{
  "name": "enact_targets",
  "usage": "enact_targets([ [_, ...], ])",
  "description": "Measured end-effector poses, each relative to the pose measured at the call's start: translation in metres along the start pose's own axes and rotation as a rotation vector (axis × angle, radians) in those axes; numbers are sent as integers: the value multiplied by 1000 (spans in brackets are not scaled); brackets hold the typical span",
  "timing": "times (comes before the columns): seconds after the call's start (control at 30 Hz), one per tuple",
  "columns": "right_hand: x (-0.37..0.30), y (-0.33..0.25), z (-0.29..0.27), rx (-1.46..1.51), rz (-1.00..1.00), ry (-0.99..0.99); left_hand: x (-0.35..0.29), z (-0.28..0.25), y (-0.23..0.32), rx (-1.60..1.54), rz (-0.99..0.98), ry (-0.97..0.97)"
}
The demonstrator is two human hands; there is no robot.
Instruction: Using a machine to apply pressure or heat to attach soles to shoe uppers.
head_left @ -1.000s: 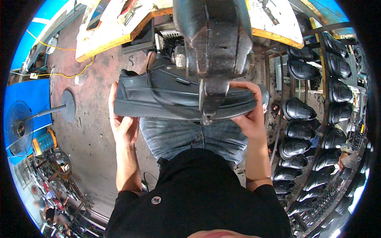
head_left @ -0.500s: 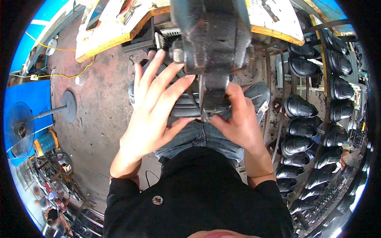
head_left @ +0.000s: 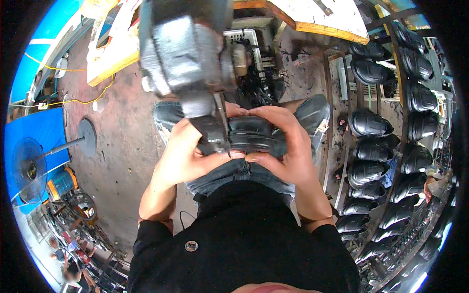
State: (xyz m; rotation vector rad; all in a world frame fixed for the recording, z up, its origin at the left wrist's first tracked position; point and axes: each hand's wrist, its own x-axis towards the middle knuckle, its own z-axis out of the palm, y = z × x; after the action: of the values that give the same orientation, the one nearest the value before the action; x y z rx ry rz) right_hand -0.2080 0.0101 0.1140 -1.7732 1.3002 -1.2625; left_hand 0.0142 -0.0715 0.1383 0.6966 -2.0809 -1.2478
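Observation:
A black shoe (head_left: 251, 132) lies crosswise between my hands, above my lap. My left hand (head_left: 178, 156) grips its left part, thumb along the near edge and fingertips over the far side. Around the right part curls my right hand (head_left: 292, 146), its thumb tip close to the left one. A large dark metal machine head (head_left: 183, 53) hangs over the left part, blurred. Its narrow lower end (head_left: 211, 134) comes down by the shoe and hides part of my left hand. Whether it touches the shoe I cannot tell.
Racks of black shoes (head_left: 369, 122) stand on my right. A white workbench (head_left: 332, 17) with a wooden edge lies ahead, with a white crate (head_left: 244, 36) beneath. On the left are a standing fan (head_left: 31, 168) and a yellow cable (head_left: 97, 100) on the floor.
My left hand, spread with raised fingers before, now wraps the shoe. The machine head appears farther left in the view, and more of the shoe shows between my hands.

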Motion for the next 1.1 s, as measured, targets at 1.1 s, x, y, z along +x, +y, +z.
enact_targets([
  [1.1, -52, 105, -96, 5, 318, -16, -27, 51, -47, -532, 6, 255],
])
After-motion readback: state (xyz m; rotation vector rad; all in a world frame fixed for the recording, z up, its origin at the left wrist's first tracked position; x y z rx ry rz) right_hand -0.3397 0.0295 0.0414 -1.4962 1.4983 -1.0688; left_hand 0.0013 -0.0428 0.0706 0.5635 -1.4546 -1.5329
